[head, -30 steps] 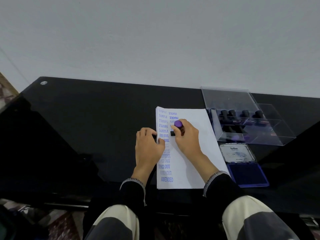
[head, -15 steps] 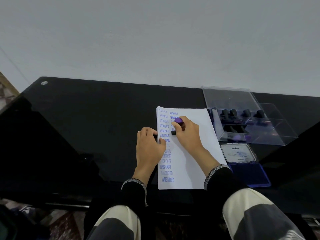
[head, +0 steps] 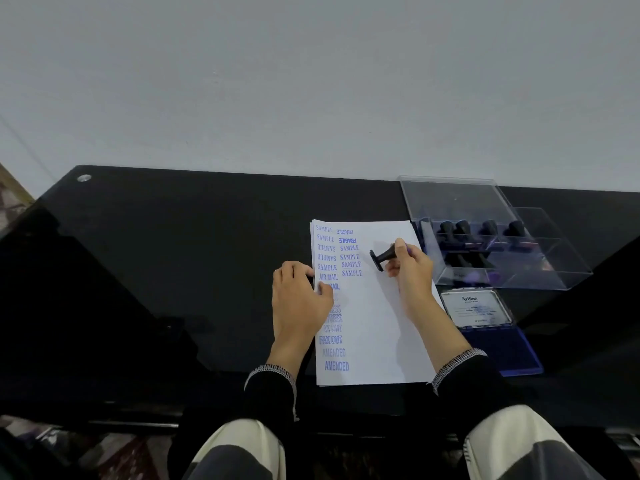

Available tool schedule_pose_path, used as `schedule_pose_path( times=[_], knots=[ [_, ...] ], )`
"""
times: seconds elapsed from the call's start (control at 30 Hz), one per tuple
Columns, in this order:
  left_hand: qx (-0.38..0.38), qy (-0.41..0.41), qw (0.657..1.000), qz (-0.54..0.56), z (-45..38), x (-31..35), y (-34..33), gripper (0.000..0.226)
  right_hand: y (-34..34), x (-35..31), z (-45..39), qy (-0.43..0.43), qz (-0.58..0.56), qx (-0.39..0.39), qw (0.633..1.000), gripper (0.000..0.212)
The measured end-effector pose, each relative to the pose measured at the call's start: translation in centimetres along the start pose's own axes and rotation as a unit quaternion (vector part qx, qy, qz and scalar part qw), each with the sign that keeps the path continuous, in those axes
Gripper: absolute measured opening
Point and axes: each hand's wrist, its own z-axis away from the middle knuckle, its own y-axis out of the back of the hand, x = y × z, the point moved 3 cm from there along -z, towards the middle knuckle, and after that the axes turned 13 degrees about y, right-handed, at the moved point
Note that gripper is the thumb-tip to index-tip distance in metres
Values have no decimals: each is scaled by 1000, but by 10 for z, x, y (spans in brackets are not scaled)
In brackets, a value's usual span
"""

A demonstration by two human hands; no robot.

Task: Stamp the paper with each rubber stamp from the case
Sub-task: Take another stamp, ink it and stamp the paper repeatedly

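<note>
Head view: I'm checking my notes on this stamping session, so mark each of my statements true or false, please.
1. The right hand holds a black rubber stamp lifted off the white paper sheet. True.
2. The left hand holds a second stamp. False: it rests on the sheet's left edge and holds nothing.
3. The blue ink pad lies open right of the sheet. True.
4. The clear plastic stamp case is closed. False: its lid stands open, with stamps inside.
5. The prints are red. False: they are blue-purple.
</note>
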Motion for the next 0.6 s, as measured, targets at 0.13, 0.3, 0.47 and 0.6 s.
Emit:
schedule_pose_path(
  times=[0.13, 0.3, 0.47, 0.6],
  knots=[
    [4, -5, 1000, 3, 1, -1, 0, 19, 0, 4, -2, -13, -34, 5, 999, 21],
    [3, -5, 1000, -2, 0, -1, -1, 20, -1, 4, -1, -10, -34, 6, 999, 21],
    [0, -5, 1000, -3, 0, 0, -1, 21, -1, 3, -1, -8, -26, 11, 1000, 20],
    [4, -9, 1000, -6, 0, -1, -1, 21, -3, 1, 1, -5, -26, 8, 1000, 18]
  ],
)
